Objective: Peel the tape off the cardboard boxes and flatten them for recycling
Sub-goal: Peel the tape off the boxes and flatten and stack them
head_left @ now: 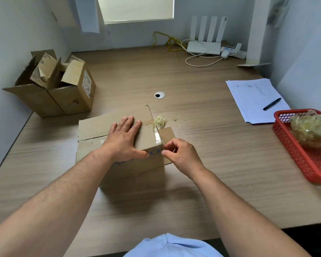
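Pinching tape [158, 136], right hand [182, 154], blue "O" [154, 152] on box [93, 127]

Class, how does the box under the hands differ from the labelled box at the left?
The near box has closed flaps; the labelled box has open ones. The near box shows blue print and the left hand presses it; the labelled box has a white label, untouched. Both are brown cardboard.
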{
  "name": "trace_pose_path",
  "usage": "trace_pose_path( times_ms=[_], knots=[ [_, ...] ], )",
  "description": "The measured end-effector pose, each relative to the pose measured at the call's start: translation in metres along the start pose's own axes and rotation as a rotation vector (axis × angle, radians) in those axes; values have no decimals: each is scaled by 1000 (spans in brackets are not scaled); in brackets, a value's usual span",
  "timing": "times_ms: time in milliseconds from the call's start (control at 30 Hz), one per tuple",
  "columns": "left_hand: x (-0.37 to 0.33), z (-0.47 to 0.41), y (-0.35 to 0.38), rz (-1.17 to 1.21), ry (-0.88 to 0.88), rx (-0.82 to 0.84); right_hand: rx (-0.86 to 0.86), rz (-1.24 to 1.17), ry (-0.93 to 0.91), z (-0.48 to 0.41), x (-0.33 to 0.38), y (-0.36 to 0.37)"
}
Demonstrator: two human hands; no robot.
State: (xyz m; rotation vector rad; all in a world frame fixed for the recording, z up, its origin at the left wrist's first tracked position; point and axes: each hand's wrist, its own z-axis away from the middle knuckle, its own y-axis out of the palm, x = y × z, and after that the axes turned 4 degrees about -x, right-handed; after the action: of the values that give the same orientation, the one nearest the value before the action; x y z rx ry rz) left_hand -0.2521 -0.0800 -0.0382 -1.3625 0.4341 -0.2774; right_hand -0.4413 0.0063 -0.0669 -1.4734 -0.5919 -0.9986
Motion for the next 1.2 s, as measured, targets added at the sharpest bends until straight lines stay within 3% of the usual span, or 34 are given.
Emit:
trace_pose_path(
  times_ms=[133, 367, 833, 1100, 1200],
  knots=[
    [0, 0, 0, -6, -4, 7, -42, 233, -87, 2, 9, 1],
    [-1, -1, 0, -22, -8, 11, -101, 370, -217, 4, 10, 3],
    [2, 4, 3, -46, 37, 9, -130, -189, 62, -17, 29, -2],
    [5, 29, 10, -77, 128, -25, -274, -189, 94, -52, 38, -10],
    [6, 33, 11, -85, 146, -32, -221, -81, 30, -64, 46, -16]
  ],
)
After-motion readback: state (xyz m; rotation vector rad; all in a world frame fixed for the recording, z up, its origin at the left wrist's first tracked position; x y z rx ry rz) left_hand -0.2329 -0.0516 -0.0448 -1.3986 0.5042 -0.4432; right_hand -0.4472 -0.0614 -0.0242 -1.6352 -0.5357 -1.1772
